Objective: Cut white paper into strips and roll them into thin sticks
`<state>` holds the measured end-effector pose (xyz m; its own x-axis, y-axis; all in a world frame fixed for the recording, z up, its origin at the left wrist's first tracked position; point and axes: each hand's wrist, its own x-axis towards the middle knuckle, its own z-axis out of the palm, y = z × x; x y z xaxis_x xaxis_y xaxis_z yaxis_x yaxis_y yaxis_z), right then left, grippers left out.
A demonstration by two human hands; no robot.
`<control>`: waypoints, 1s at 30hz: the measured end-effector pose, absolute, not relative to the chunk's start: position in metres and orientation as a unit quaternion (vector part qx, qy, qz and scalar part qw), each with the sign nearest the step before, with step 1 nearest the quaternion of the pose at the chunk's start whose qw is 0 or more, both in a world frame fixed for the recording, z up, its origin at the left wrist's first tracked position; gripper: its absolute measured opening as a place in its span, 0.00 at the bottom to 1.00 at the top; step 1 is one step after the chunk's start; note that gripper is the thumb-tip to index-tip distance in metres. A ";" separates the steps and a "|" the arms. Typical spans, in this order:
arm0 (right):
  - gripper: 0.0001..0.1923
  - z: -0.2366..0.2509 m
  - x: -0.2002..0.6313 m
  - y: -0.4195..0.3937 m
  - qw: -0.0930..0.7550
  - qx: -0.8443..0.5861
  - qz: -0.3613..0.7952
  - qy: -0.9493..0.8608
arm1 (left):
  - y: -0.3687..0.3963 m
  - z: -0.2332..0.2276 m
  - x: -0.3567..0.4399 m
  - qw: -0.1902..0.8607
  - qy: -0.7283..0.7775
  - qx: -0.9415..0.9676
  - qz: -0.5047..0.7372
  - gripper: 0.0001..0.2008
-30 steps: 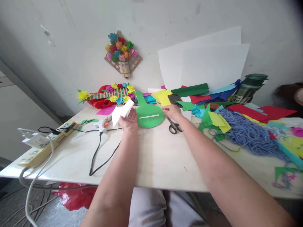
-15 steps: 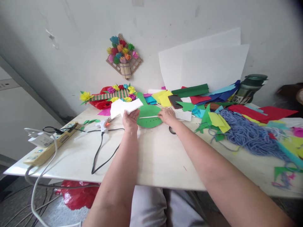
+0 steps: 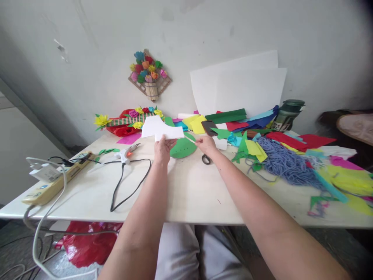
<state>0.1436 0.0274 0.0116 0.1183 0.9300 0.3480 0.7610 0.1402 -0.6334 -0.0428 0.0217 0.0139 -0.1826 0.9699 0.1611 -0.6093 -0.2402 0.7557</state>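
The left hand has lifted the white cut-out higher above the bench, grip clamped on its lower edge, long axis running left-right. The right hand, fingers pinched on a thin white strip, has raised it off the green guitar shape. No writing is legible.

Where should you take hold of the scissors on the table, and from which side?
Grip the scissors by the black finger loops, which seem to point toward the person, so come in from the near table edge. The blades seem to run away under the right hand, out of sight, so that end is best avoided. The loops lie flat, so probably tip them up first.
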 end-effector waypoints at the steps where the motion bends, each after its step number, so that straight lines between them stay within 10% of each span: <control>1: 0.07 0.010 0.146 0.025 0.412 -0.636 0.145 -0.636 | 0.020 0.014 -0.041 0.560 0.277 0.335 0.705 0.12; 12: 0.06 0.013 0.160 -0.012 0.666 -0.477 0.441 -0.367 | 0.005 0.004 -0.020 0.637 0.333 0.409 0.563 0.07; 30: 0.06 0.006 0.146 -0.015 0.544 -0.460 0.499 -0.493 | 0.002 -0.005 -0.023 0.579 0.320 0.432 0.613 0.13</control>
<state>0.1464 -0.0153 0.0061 0.0150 0.9968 0.0781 -0.0896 0.0791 -0.9928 -0.0230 0.0016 -0.0053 0.0428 0.9862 0.1597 -0.4336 -0.1257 0.8923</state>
